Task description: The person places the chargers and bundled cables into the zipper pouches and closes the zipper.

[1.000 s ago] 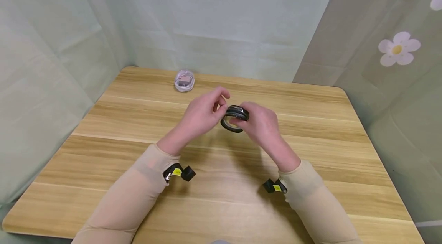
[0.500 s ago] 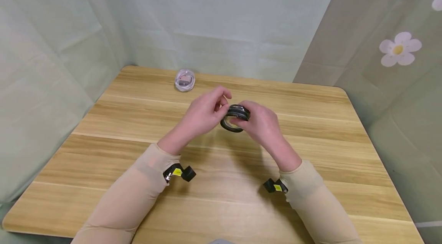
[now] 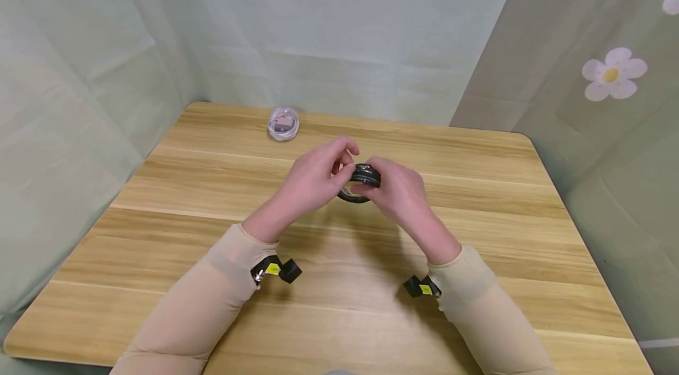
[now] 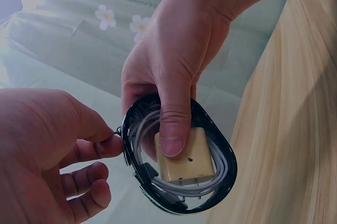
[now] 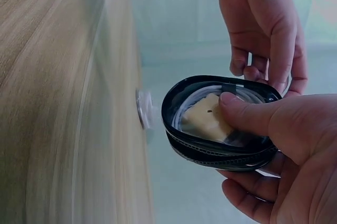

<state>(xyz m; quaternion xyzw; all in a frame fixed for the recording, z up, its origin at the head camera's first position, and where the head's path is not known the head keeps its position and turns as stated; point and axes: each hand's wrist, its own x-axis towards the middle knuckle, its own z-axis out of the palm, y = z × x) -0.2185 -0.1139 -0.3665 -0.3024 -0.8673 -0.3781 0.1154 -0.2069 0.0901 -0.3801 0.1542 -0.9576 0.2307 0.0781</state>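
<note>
My right hand (image 3: 400, 189) grips a small oval zip pouch (image 3: 366, 174) with black trim and a clear window, thumb across the window and fingers underneath. Through the window, in the left wrist view, show a cream charger plug (image 4: 189, 166) and a coiled grey-white cable (image 4: 215, 184) around it. The thumb covers part of the plug. At the pouch's other side, my left hand (image 3: 318, 174) pinches a small zipper pull (image 4: 118, 131) between thumb and index finger. The remaining left fingers curl loosely, away from the pouch. Both hands hold the pouch above the wooden table.
Another coiled white cable with a plug (image 3: 283, 124) lies near the back left edge of the wooden table (image 3: 477, 163). Pale green cloth (image 3: 329, 27) hangs behind and along the sides. Small wrist cameras (image 3: 281, 269) are strapped at both sleeves.
My left hand has shifted slightly right and down along the pouch, its fingertips overlapping more of the pouch. The pouch has tilted a little; my right hand stays almost in place.
</note>
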